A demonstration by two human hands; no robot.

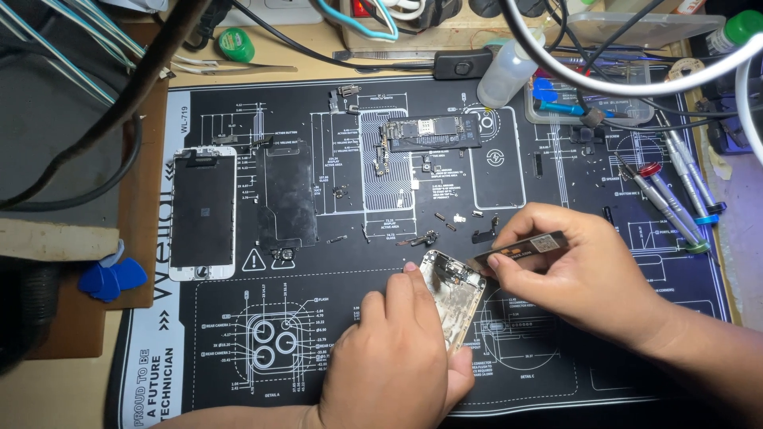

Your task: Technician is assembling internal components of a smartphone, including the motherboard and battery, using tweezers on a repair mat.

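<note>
Black repair mat [556, 349] already carries the removed screen [203, 211], shield plate [287, 195], logic board [433, 133] and loose small parts, while left hand [397, 357] fingers pinch the gutted phone housing [455, 292] mid-worktop and right hand [584, 270] fingers pinch a flat black battery [520, 248] touching its top, reassembly seemingly left.

Phone repair workshop: printed repair mat [556, 349] is covering the bench, screwdrivers [671, 202], loose screen [203, 210] and logic board [433, 133] lying around.
</note>
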